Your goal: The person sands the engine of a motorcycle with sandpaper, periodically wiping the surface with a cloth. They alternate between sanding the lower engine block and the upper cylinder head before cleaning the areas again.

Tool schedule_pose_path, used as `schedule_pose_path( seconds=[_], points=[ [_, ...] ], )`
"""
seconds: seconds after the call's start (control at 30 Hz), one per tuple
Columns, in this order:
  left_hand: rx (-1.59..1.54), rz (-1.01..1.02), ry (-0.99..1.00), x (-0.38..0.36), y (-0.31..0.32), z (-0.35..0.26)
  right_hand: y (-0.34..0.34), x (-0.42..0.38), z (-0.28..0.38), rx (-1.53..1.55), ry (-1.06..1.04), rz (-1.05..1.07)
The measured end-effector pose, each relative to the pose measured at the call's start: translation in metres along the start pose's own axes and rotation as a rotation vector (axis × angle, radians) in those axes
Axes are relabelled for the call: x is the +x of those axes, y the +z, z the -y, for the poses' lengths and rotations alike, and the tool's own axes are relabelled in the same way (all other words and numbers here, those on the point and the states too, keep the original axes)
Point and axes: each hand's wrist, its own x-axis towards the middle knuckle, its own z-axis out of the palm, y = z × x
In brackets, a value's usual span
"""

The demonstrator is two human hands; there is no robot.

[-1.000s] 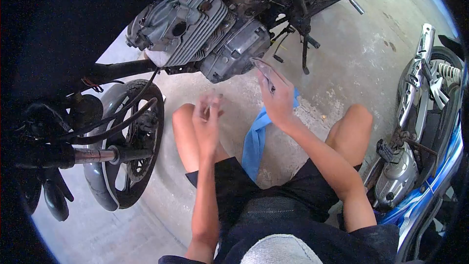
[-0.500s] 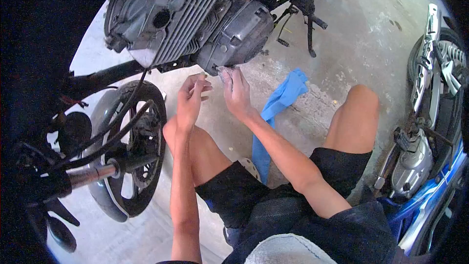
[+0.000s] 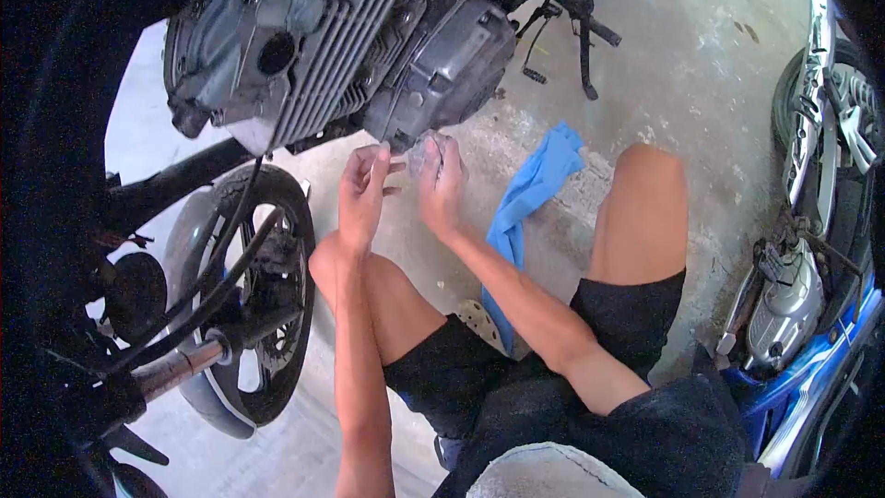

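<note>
Just below the motorcycle engine (image 3: 323, 46), my two hands are held close together. My right hand (image 3: 444, 189) grips a crumpled greyish wad (image 3: 424, 155) that looks like a rag or thin plastic. Its upper edge overlaps the bottom of the dark engine side cover (image 3: 452, 60) in this view. Thumb and index finger of my left hand (image 3: 362, 194) come together in a pinch, the other fingers loosely curled towards the wad; I cannot tell what is between them.
A long blue cloth (image 3: 530, 189) lies on the concrete floor (image 3: 645, 83) beside my right forearm. To the left is a motorcycle front wheel (image 3: 286, 295) with its fork and hanging cables. Another motorcycle with a silver engine (image 3: 784, 309) and blue bodywork stands at the right.
My right hand has come down slightly from the engine's underside with the wad, which shows more. The camera view has shifted a little, moving the engine left.
</note>
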Motion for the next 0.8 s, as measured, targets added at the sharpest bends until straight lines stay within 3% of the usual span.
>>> schedule_pose_path(
  seconds=[0.1,0.2,0.37,0.47,0.53,0.67,0.8],
  points=[
    [-0.053,-0.056,-0.013,0.002,0.001,0.005,0.007,0.008,0.005,0.018,-0.094,-0.108],
    [-0.057,-0.041,-0.064,0.000,0.004,-0.001,0.002,0.005,-0.005,0.055,-0.170,-0.053],
    [-0.066,-0.094,-0.079,0.000,0.006,0.000,0.002,0.009,0.021,0.058,-0.134,-0.079],
    [-0.082,-0.076,-0.072,-0.008,0.012,-0.012,-0.001,0.008,0.010,-0.003,-0.249,-0.033],
    [-0.020,-0.065,-0.161,-0.009,0.010,-0.009,0.003,0.002,0.005,0.034,-0.175,-0.055],
    [-0.020,-0.042,-0.216,-0.015,0.014,-0.011,-0.002,0.008,0.011,0.090,-0.237,-0.012],
    [0.076,0.109,-0.210,-0.015,0.016,-0.011,-0.002,0.010,0.008,0.099,-0.209,0.037]
  ],
)
